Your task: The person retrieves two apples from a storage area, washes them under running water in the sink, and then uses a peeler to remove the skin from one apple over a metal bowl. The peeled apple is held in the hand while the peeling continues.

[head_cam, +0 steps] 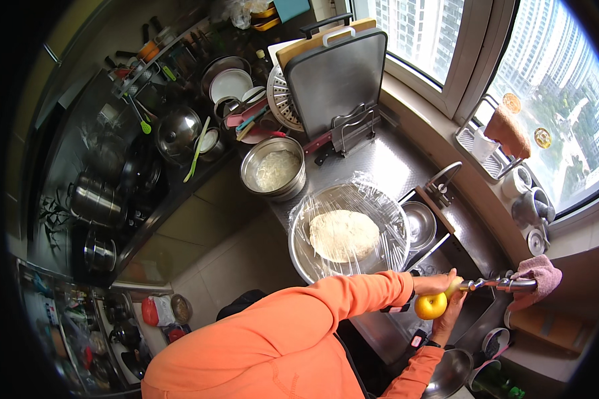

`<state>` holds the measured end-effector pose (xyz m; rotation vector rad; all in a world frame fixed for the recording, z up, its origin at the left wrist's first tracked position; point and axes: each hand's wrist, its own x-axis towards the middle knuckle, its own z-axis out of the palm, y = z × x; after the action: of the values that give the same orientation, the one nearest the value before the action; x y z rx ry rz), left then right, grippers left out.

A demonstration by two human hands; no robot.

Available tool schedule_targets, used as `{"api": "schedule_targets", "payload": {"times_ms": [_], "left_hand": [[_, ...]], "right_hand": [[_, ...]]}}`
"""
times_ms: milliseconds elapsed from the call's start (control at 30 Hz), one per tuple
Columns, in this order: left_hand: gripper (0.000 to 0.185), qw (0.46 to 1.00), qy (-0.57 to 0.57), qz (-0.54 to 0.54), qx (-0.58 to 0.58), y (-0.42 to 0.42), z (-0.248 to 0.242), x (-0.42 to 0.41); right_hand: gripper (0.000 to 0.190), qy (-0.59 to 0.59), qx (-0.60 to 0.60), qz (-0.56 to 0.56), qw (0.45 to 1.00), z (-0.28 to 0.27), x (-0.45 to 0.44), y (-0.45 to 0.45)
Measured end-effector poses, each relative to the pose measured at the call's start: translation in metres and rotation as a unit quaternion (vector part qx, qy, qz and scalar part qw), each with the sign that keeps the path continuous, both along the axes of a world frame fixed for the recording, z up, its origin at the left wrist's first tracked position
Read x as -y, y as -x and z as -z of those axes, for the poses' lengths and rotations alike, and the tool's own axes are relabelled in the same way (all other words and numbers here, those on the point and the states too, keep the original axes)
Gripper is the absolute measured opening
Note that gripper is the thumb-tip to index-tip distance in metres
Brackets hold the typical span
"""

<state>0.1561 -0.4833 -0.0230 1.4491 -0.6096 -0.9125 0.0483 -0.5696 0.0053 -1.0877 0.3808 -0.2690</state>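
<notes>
My left hand [433, 283] and my right hand [448, 315] meet over the sink [471, 316], close to the tip of a metal faucet [499, 285]. Between them they hold a pale yellow fruit [454, 288], partly covered by fingers. A second, brighter yellow fruit [431, 306], round like an apple with a dimple on top, is cradled between the palms. Left of the sink stands a large metal bowl [295, 254] under plastic wrap. In it lies a big lump of dough [344, 235]. Whether water is running cannot be made out.
Beyond the bowl stands a metal pot [299, 182] with pale, cloudy contents. Cutting boards [337, 82] and knives [318, 143] stand in a rack by the window. A small metal bowl [420, 225] sits near the sink; a pink cloth [536, 280] hangs over the faucet.
</notes>
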Motion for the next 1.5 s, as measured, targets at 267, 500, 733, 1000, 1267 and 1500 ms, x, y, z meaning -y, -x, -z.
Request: {"api": "schedule_targets", "payload": {"times_ms": [267,500,733,1000,1267,1500], "left_hand": [[0.087,0.954,-0.294,-0.032,0.051,0.008,-0.034,-0.006],[0.074,0.969,-0.236,0.000,0.067,-0.001,-0.024,-0.006],[0.049,0.972,-0.194,-0.051,-0.121,0.000,-0.027,-0.005],[0.041,0.850,0.056,-0.039,-0.522,-0.003,0.005,0.009],[0.068,0.910,-0.070,-0.050,-0.406,-0.007,-0.039,-0.011],[0.064,0.911,-0.040,-0.050,-0.408,0.001,-0.039,-0.019]], "right_hand": [[0.054,0.028,-0.042,0.009,0.999,0.044,0.016,0.003],[0.047,-0.146,-0.005,0.016,0.989,0.035,0.013,0.014],[0.045,0.027,-0.085,0.051,0.995,0.025,0.009,0.010],[0.059,0.030,-0.081,0.252,0.964,0.027,-0.006,0.006],[0.055,0.003,-0.108,0.359,0.927,0.031,-0.014,-0.009],[0.058,-0.006,-0.118,0.367,0.923,0.035,-0.012,-0.006]]}}
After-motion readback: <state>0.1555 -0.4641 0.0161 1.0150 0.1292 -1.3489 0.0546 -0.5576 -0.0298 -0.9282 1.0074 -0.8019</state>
